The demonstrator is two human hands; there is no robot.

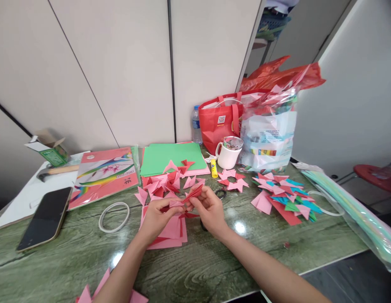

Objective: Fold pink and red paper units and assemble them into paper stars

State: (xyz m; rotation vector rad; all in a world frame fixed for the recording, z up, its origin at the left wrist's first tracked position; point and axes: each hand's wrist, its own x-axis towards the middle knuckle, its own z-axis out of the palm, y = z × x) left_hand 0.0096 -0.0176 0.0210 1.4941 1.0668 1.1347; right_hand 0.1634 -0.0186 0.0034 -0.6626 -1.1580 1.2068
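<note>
Between my fingers, over the middle of the table, are folded paper pieces. My left hand (156,219) pinches a pink folded paper piece (175,203). A red folded paper piece (194,192) is gripped by my right hand (212,211), its point aimed up and to the right. The two pieces meet at my fingertips; whether they are joined is hidden. Under my hands lies a stack of pink paper squares (172,231). Just beyond it sits a heap of pink and red folded pieces (164,183). Black scissors handles (220,194) show partly beside my right hand.
A paper ring (232,185), a yellow glue stick (214,168) and a white mug (229,156) stand to the right. Multicoloured folded pieces (284,193) lie farther right. Leftward are a white ring (104,225), a phone (46,219) and a hammer (61,169). Green paper (173,155) lies behind.
</note>
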